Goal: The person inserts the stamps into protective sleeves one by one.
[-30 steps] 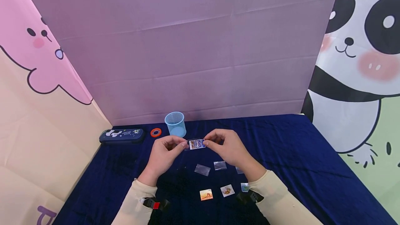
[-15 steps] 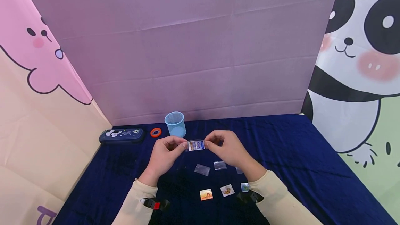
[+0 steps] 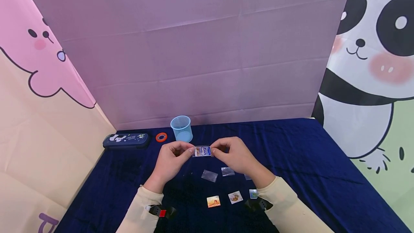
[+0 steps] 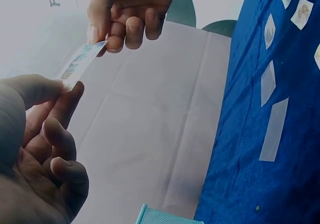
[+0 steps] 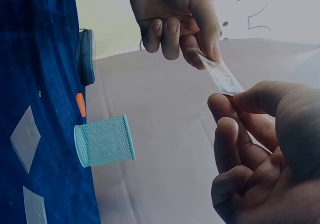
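A small printed picture card (image 3: 202, 151) in blue and white is held up above the cloth, with clear plastic film, apparently a sleeve, showing round its edges. My left hand (image 3: 173, 159) pinches its left end between thumb and index finger. The right hand (image 3: 234, 156) pinches the opposite end in the same way. From the left wrist view, the card (image 4: 82, 64) is tilted, and the other fingers of both hands are loosely bent. How deep the card lies within the film cannot be made out.
Clear plastic sleeves (image 3: 209, 176) lie on the dark blue cloth (image 3: 307, 168) below the hands. Nearer are small picture cards (image 3: 213, 201), one partly behind the right forearm. Behind stand a light blue mesh cup (image 3: 182, 128), an orange tape roll (image 3: 161, 137) and a navy pencil case (image 3: 126, 140).
The right hand has shifted slightly down and left, bringing the card a little closer to the left fingers. The left hand has hardly moved. Everything on the cloth stays put.
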### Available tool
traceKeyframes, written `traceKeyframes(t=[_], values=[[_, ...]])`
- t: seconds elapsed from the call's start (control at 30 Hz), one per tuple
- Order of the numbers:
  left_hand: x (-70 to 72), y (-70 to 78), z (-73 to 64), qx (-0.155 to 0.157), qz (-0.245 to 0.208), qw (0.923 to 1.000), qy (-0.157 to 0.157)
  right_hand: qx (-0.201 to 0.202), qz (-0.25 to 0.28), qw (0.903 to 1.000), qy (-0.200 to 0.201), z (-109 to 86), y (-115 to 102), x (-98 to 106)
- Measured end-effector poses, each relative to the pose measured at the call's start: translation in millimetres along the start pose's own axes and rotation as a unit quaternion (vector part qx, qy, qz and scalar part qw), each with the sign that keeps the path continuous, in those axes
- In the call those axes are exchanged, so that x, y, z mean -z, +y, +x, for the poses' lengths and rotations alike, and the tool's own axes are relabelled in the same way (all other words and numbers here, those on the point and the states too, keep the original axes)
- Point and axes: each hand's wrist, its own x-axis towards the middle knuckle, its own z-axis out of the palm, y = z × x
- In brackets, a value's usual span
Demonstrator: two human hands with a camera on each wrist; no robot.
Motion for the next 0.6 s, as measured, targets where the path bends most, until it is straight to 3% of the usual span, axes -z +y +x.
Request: traceKeyframes(t=[0.6], values=[[0.1,0.3,-0.8,0.004,0.009,0.9998,-0.017,-0.002,-0.013,0.9999,0.004,0.6,2.2,-3.8]])
